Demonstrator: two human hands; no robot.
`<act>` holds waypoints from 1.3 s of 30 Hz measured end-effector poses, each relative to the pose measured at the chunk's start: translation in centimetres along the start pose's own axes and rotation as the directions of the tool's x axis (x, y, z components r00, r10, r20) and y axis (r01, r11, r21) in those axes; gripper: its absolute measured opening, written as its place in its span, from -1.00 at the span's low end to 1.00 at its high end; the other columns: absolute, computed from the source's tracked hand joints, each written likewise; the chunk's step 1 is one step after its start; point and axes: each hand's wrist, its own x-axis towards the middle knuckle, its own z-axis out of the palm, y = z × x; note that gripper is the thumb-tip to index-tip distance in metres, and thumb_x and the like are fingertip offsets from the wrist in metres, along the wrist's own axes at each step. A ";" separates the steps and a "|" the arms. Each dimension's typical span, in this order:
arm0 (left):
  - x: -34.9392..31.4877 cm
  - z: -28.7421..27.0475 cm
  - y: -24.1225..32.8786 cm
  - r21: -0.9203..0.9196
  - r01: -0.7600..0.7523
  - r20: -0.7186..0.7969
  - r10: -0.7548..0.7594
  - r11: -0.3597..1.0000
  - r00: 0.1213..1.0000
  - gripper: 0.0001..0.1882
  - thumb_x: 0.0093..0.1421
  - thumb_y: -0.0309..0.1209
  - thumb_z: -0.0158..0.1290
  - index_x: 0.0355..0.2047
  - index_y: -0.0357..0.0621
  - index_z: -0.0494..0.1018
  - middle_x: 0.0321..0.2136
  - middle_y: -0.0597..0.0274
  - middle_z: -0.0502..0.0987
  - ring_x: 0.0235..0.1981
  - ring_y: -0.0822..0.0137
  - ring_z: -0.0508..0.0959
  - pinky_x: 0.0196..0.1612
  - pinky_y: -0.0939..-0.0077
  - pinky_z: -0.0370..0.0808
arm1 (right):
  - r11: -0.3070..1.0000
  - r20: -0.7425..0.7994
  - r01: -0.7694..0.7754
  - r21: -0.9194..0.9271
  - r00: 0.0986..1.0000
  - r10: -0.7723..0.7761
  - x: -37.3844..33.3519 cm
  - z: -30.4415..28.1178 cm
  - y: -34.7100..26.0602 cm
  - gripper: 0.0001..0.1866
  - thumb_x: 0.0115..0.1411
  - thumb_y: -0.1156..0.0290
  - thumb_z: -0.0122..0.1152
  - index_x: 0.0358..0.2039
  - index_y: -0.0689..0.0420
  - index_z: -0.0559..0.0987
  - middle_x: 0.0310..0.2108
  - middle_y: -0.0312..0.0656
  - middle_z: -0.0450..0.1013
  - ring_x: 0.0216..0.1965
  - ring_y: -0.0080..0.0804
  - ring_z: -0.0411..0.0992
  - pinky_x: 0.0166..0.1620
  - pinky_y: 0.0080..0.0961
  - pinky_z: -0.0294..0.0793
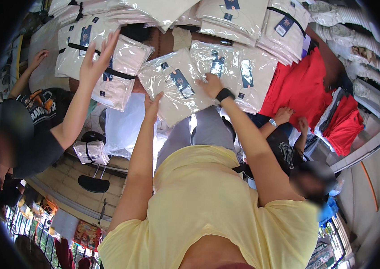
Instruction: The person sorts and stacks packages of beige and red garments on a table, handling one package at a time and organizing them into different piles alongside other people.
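In front of me a folded cream garment in a clear plastic bag (172,96) tilts over my lap, with a dark blue tag showing through the film. My left hand (152,106) grips its lower left edge, thumb on top and the other fingers hidden underneath. Across its right edge lies my right hand (211,86), wearing a dark wristwatch, fingers stretched over the shiny plastic. Beside that hand, more bagged cream garments (257,67) with blue tags rest on the table, partly under the hand and wrist.
At the left a co-worker's raised arm (86,85) reaches over black-strapped bagged garments (125,54). Another person's hand (283,115) touches a pile of red garments (297,85) at the right. Bagged stacks (230,20) line the far side, and plastic-wrapped piles (356,54) fill a rack.
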 end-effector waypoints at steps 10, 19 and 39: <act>0.1 -0.5 2.5 0.244 -0.013 0.027 0.007 0.970 1.000 -0.35 -0.10 -0.50 0.32 0.02 -0.26 0.29 -0.14 0.11 0.52 -0.17 0.27 0.54 -0.12 0.44 0.50 | 0.930 -0.585 -0.359 -0.082 0.773 0.247 -3.9 -4.5 -2.8 -0.25 -0.05 0.27 0.35 0.06 0.35 0.21 0.08 0.23 0.15 0.10 0.09 0.14 0.00 -0.03 0.29; 5.0 2.1 4.0 0.630 -0.402 0.099 0.444 0.665 0.890 -0.30 -0.15 -0.41 0.34 -0.01 -0.31 0.28 -0.15 -0.06 0.53 -0.15 0.11 0.56 -0.08 0.33 0.48 | 0.973 -0.628 -0.223 -0.065 0.766 0.134 -1.4 -5.0 1.0 -0.51 0.08 0.18 0.26 -0.17 0.35 0.40 -0.14 0.15 0.26 -0.09 0.16 0.29 -0.07 -0.07 0.34; 7.4 3.1 5.9 0.668 -0.396 0.168 0.391 0.630 0.905 -0.16 -0.16 -0.40 0.33 0.14 -0.20 0.18 -0.04 -0.09 0.47 0.00 0.00 0.48 0.05 0.26 0.39 | 0.463 -0.414 0.533 0.708 0.845 -0.340 -1.0 -25.9 -20.2 -0.61 0.16 0.32 0.18 -0.07 0.30 0.45 -0.20 -0.09 0.52 -0.25 -0.36 0.54 -0.20 -0.51 0.55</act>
